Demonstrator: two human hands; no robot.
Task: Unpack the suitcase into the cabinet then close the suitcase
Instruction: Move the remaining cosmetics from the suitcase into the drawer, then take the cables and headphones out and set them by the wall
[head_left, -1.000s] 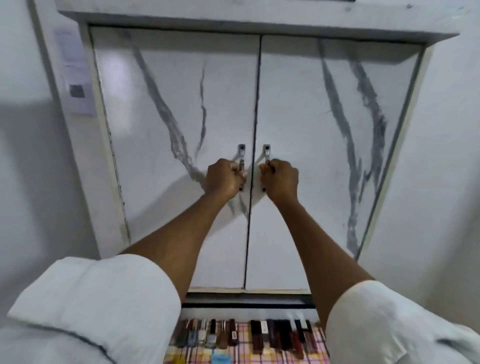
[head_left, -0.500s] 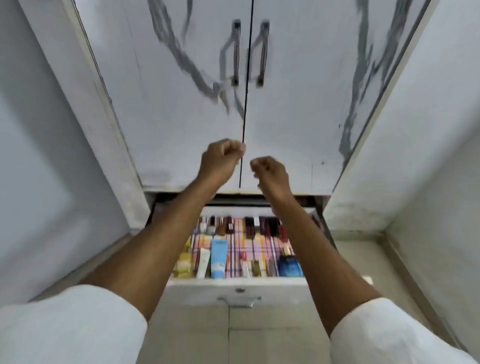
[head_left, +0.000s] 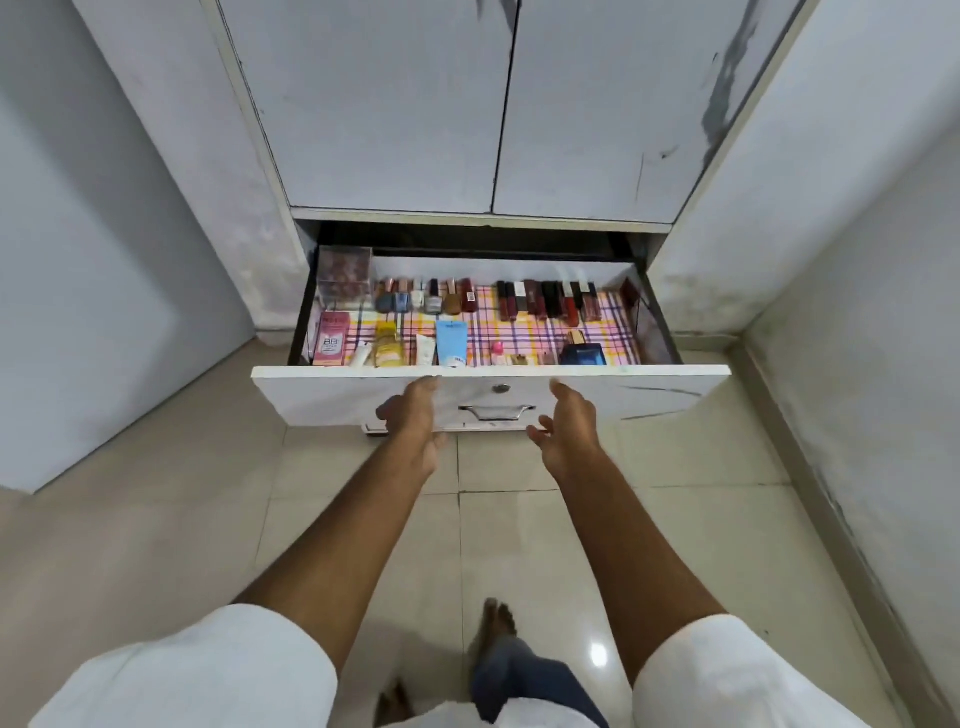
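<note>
Tiled floor (head_left: 519, 545) in a narrow alcove, with the cabinet (head_left: 363, 104) set between two pale walls; its two upper doors (head_left: 597, 114) are shut. Below them the drawer (head_left: 649, 392) stands pulled out, lined with checked paper and stocked with nail-polish bottles (head_left: 423, 299), lipsticks (head_left: 545, 304), a blue tube (head_left: 451, 343) and a pink BB box (head_left: 332, 343). The suitcase is not in view. My left hand (head_left: 413, 421) hangs before the drawer front, fingers loose and extended, holding nothing; my right hand (head_left: 569, 431) is likewise spread and empty, just beside the metal handle (head_left: 496, 411). I judge that the drawer is about to be pushed in. Risks: a hard or off-centre shove would topple the upright bottles and send the lipsticks rolling; fingertips over the top edge could be pinched against the frame; my bare foot (head_left: 496, 623) stands near the projecting front.
</note>
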